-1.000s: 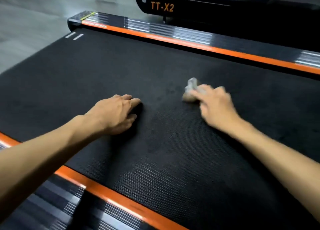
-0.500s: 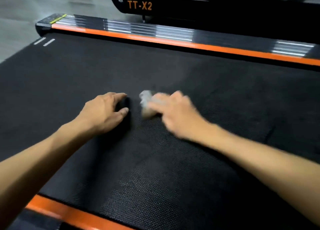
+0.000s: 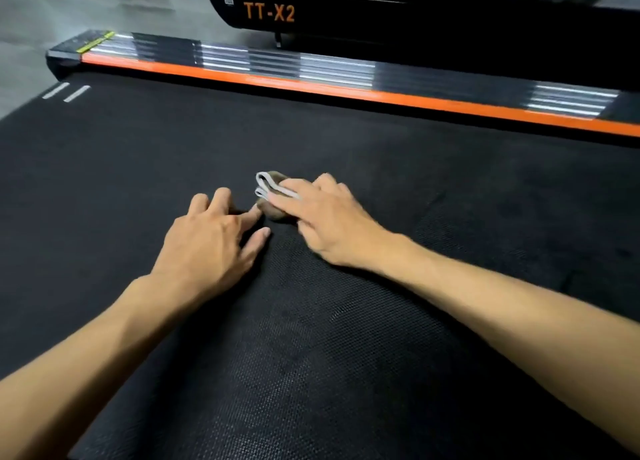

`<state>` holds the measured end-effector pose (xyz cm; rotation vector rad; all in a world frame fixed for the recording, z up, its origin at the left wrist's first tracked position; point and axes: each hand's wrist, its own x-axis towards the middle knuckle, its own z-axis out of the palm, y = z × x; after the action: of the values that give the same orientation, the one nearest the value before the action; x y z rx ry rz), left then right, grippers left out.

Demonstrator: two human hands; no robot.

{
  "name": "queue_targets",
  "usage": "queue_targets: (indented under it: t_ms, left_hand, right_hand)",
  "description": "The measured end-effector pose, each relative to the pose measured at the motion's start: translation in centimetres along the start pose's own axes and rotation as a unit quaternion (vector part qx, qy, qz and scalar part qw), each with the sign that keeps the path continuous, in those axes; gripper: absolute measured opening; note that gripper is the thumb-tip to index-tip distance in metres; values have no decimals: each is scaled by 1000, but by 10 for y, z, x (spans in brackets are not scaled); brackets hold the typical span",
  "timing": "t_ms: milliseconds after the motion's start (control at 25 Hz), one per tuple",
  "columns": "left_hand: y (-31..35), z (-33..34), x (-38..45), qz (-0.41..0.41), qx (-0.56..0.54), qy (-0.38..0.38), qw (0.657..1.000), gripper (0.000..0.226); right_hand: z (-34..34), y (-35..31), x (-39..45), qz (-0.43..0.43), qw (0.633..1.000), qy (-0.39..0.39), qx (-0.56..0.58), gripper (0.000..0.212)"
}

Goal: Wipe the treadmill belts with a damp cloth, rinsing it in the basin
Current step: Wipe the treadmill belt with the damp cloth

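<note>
So the right hand [image 3: 329, 222] has the cloth [image 3: 273, 196] bunched up under it on the treadmill belt [image 3: 346, 355], fingers [image 3: 287, 205] lying mostly straight over the wad and pressing it down rather than curling round it, with a pale folded edge of the cloth poking out past the fingertips. Compared with a second ago the cloth has slid leftward across the belt: back then it sat well apart from the left hand [image 3: 211, 238], half a second ago it was close, and now it's just beside that hand's index fingertip, maybe touching, hard to tell. The left hand is planted flat on the belt with its fingers spread wide and holding nothing, pretty much where it was on the belt before. The blur on the right hand from the last frame is gone too, so it looks sharper now. Beyond the belt the orange side rail [image 3: 346, 92] runs across, and the next machine's black housing marked TT-X2 [image 3: 269, 12] sits behind it; the view has shifted a bit, so the near orange rail no longer shows at the bottom.
</note>
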<state>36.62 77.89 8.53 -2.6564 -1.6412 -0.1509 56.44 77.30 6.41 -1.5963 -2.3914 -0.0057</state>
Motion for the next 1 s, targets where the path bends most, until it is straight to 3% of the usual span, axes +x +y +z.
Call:
queue_targets:
  t_ms: [80,160,240,280,360,480,560,600,640,680,760,800,880,1000]
  left_hand:
    - [-3,3,-4,7,9,13,1000,62]
    - [-5,6,-4,13,12,15,1000,64]
    - [-6,8,-2,15,19,11,1000,62]
    - [-5,8,-2,19,23,12,999,63]
    - [-4,8,-2,15,27,10,999,62]
    - [-2,8,-4,2,18,9,1000,54]
    - [-2,7,-6,6,13,19,1000,53]
    - [-3,6,-6,4,9,16,1000,53]
    - [-2,6,-6,2,8,6,1000,52]
    - [-2,7,-6,-1,11,1,1000,51]
    - [0,7,-7,13,17,18,1000,51]
    - [1,7,-7,16,16,20,1000,51]
    - [1,6,-6,12,9,4,1000,51]
    - [-9,-4,-3,14,-30,-45,998,49]
  right_hand:
    - [-11,49,8,49,997,24,-47,64]
    - [-21,113,18,212,972,42,-90,62]
    - [-29,149,32,430,900,71,-16,53]
    - [-26,147,42,476,875,81,-16,52]
    - [-9,120,63,415,905,77,-61,59]
    - [-2,73,71,202,979,20,-12,60]
    - [-11,82,64,96,995,-4,-11,58]
    - [-14,96,59,107,994,4,-33,57]
    - [-16,115,55,176,983,21,-43,55]
    - [-18,135,52,292,955,49,-27,52]
    - [-24,147,52,500,860,91,41,49]
    - [-25,138,58,517,850,93,44,52]
    - [-19,90,71,424,902,78,30,56]
    - [1,-1,53,173,984,41,8,62]
